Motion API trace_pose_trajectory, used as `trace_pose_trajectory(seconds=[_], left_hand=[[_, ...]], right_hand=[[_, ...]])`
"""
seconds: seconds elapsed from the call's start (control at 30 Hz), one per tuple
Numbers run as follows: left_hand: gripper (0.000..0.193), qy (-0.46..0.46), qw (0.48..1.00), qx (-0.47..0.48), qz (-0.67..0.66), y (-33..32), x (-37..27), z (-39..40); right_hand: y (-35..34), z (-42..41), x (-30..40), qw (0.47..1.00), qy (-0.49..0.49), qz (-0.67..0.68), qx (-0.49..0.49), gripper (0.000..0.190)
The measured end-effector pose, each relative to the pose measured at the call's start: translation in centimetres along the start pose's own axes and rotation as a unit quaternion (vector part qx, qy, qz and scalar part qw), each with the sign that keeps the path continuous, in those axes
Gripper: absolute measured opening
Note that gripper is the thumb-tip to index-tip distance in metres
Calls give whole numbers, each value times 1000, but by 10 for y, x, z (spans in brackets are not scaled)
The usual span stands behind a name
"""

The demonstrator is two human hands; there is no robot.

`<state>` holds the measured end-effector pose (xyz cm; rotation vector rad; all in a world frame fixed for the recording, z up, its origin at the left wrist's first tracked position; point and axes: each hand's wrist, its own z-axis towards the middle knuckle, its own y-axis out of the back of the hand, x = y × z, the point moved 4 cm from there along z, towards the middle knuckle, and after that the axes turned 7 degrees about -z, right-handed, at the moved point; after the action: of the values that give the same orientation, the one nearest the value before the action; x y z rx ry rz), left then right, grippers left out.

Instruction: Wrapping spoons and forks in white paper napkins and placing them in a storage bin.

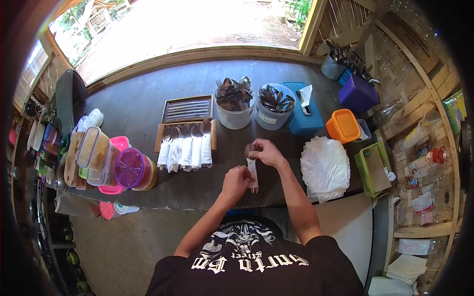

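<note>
Near the table's front edge, my left hand [237,180] pinches the lower part of a white paper napkin [252,171] wrapped around cutlery. My right hand [266,151] has its fingers at the spoon [249,149] whose bowl shows above the wrap. Handle ends stick out below the napkin. To the left, several napkin-wrapped forks and spoons [190,151] lie side by side on a wooden tray [214,136]. A stack of white napkins [325,168] is on the right. Beyond my hands stand a tub of forks [234,114] and a tub of spoons [273,117].
A blue tissue box [307,124] and an orange container [342,126] stand at the right, with a green basket [370,174] nearer. Lidded plastic containers [97,151] and a purple-lidded tub [130,168] crowd the left. A dark case of cutlery [188,108] lies behind the tray.
</note>
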<state>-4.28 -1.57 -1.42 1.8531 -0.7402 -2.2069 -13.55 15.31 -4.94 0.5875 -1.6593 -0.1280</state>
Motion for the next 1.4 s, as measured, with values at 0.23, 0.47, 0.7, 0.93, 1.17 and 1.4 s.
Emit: trace_pose_trajectory(seconds=[0.23, 0.47, 0.7, 0.93, 1.17, 1.4], left_hand=[[8, -9, 999, 18, -44, 0, -6, 0], [13, -38, 997, 35, -54, 0, -8, 2], [18, 19, 988, 46, -144, 1, -4, 9], [24, 71, 969, 29, -234, -3, 5, 11], [30, 108, 935, 89, -325, -10, 13, 10], [27, 128, 907, 171, -362, -12, 14, 6]], right_hand=[[8, -26, 15, 989, -33, 141, 19, 20], [17, -46, 28, 986, -75, 149, 29, 19], [30, -51, 44, 983, -39, 179, -31, 13], [41, -53, 57, 980, -26, 180, -82, 16], [37, -53, 62, 980, -25, 175, -91, 16], [33, -54, 67, 983, -27, 165, -82, 16]])
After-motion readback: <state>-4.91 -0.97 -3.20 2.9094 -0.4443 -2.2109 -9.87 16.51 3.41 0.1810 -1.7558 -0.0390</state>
